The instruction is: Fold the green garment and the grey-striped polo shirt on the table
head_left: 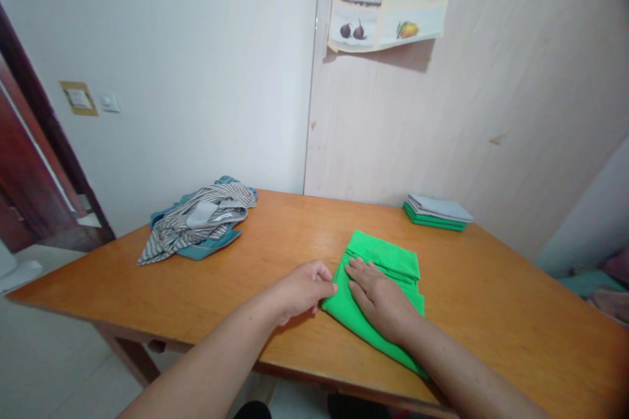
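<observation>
A bright green cloth (pixel 388 258), partly folded, lies on the wooden table (pixel 275 255) in front of me. My right hand (pixel 381 298) rests flat on it with fingers stretched out, pressing the cloth down. Beside it, my left hand (pixel 302 288) is curled at the cloth's left edge, fingertips pinching that edge.
A heap of unfolded clothes (pixel 204 222), striped grey over blue, sits at the table's far left. A small stack of folded cloths (pixel 436 213), grey on green, lies at the far right by the wall. A fruit poster (pixel 390 0) hangs above. A doorway opens at left.
</observation>
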Motion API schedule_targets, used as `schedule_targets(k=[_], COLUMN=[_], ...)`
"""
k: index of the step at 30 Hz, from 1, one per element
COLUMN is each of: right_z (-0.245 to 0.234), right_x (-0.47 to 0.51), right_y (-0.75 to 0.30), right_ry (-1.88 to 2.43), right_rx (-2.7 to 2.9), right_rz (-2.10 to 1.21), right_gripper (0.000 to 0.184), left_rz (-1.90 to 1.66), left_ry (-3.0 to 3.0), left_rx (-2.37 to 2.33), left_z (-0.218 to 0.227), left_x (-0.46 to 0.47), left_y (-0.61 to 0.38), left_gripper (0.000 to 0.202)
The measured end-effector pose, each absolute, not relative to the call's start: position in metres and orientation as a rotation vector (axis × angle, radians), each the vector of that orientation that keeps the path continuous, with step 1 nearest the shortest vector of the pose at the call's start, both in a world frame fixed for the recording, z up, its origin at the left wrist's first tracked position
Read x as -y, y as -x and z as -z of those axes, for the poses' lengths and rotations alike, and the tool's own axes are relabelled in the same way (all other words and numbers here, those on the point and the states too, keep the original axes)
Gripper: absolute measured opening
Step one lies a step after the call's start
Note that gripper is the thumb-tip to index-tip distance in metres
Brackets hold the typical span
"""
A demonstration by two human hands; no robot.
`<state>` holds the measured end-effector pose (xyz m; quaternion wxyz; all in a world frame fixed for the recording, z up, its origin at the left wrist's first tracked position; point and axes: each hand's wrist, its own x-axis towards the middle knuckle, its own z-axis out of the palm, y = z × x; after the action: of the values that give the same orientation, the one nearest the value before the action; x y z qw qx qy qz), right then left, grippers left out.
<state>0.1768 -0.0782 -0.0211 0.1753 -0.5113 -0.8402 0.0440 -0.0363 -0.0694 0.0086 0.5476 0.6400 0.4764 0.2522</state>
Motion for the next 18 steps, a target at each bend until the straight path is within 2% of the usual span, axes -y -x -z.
schedule_targets(k=[7, 14, 18], right_z=[0.017, 0.017, 0.009], right_x=[0.075, 0.072, 0.069], right_y=[-0.175, -0.176, -0.191], right_ry=[1.480, 1.436, 1.338], right_rx=[2.450, 2.439, 2.175], right_rz=[-0.218, -0.301, -0.432], right_gripper=[0.061, 0.061, 0.058], left_rz=[-0.679, -0.595, -0.568], left_ry=[-1.784, -1.966, -2.061], left_rx=[-1.081, -1.110, -1.136], left_z=[0.004, 0.005, 0.000], left_x=[0.071, 0.069, 0.064], left_y=[0.039, 0.040, 0.041], left_gripper=[0.028, 0.021, 0.015])
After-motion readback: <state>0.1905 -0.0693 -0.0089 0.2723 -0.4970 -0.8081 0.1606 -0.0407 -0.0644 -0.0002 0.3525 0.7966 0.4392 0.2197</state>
